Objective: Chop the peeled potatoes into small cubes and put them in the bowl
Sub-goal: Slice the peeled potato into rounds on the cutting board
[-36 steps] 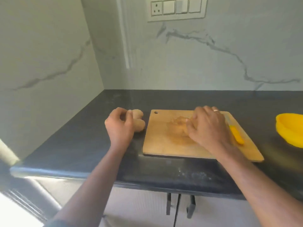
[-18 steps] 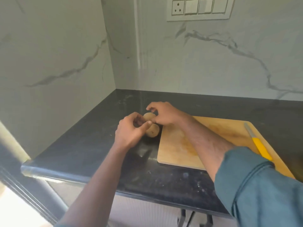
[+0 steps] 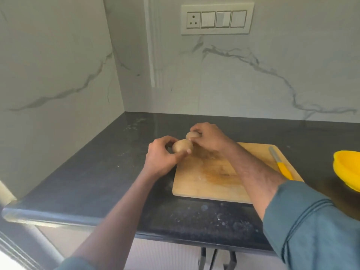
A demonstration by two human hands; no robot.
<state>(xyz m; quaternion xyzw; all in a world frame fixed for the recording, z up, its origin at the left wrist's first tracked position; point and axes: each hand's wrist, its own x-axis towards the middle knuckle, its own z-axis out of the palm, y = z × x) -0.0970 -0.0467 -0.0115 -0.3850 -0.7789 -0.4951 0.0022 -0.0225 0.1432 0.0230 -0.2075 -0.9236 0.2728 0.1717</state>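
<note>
Head view: two peeled potatoes are being held at the far left corner of the wooden cutting board (image 3: 210, 184). The nearer potato (image 3: 182, 146) is being gripped by the left hand (image 3: 161, 155), fingers curled over its left side and the thumb pressed along its lower edge. The farther potato (image 3: 192, 135) is being grasped by the right hand (image 3: 209, 138), fingers bent over its top and right side. The two potatoes are lying just beside each other, apparently touching; whether they are being lifted or are resting on the surface cannot be told. Both are whole, uncut.

The board is lying flat on the black countertop (image 3: 101, 176), its far left corner being covered by the hands. A knife with a yellow handle (image 3: 280, 164) is lying untouched along the board's right edge, blade pointing away from the person. A yellow bowl (image 3: 348, 170) is standing on the countertop to the right of the board, well apart from the potatoes and partly cut off by the frame edge; its contents cannot be seen.

The right forearm is being reached diagonally across the board, a blue-green sleeve (image 3: 311, 227) rolled up near the elbow. White marble-patterned walls (image 3: 253, 84) are meeting at the corner behind the counter, and a switch panel (image 3: 217, 18) is mounted on the back wall.
</note>
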